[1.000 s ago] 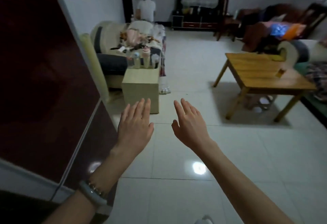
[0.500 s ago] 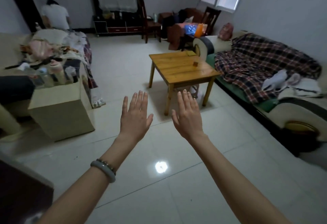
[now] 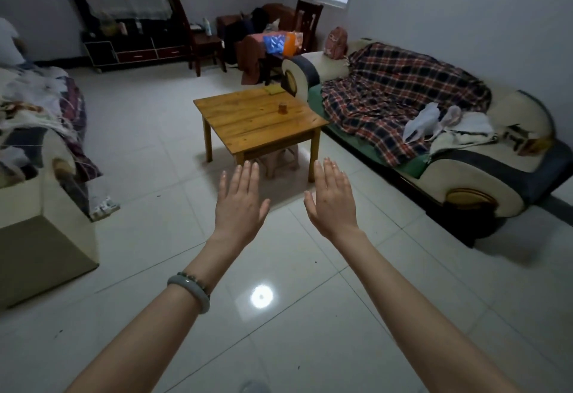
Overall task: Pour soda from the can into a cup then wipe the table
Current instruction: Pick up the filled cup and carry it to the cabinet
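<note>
A low wooden table [image 3: 248, 119] stands on the white tiled floor ahead of me. A small brown cup-like object [image 3: 282, 108] sits near its middle, and a yellow-green cloth [image 3: 274, 90] lies at its far edge. I see no soda can. My left hand [image 3: 240, 203] and my right hand [image 3: 333, 202] are held out side by side above the floor, well short of the table. Both have straight fingers, backs toward me, and hold nothing. A grey bangle circles my left wrist.
A sofa [image 3: 465, 157] with a plaid blanket [image 3: 397, 98] runs along the right, close to the table. A beige box [image 3: 40, 237] and a cluttered sofa [image 3: 34, 113] stand at the left. A small stool [image 3: 280, 160] sits under the table. Chairs and a dark cabinet [image 3: 136, 48] line the far wall.
The view has swung right and moved forward: the dark panel at the left is gone, and the table and plaid sofa now lie ahead. Both hands stay open and raised.
</note>
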